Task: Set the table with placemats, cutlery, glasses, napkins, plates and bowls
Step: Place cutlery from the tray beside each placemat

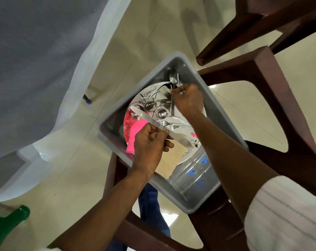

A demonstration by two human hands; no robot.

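A white ribbed sleeve (287, 214) with thin blue stripes fills the lower right corner, cut off by the frame. A glossy green bottle (6, 225) pokes in at lower left, only its neck and shoulder showing.

The left hand (150, 147) has its fingers curled, pinching a steel table knife (146, 118) by its patterned neck above a grey plastic tub (133, 89). The rectangular tub rests on a dark wooden chair (262, 73). It holds ribbed clear glasses (195, 174) with blurred blue marks, a beige sheet (173, 156), a pink napkin (135, 131), and a round white plate (150, 89) with black swirls. Loose forks and spoons (153, 105) lie tangled on the plate.

Farther in, the right hand (188, 100) has its fingers closed on the handle of a steel spoon (172, 77).

Below lies a shiny cream tiled floor (153, 33). At left is the table (26, 51), draped in grey cloth under translucent plastic.
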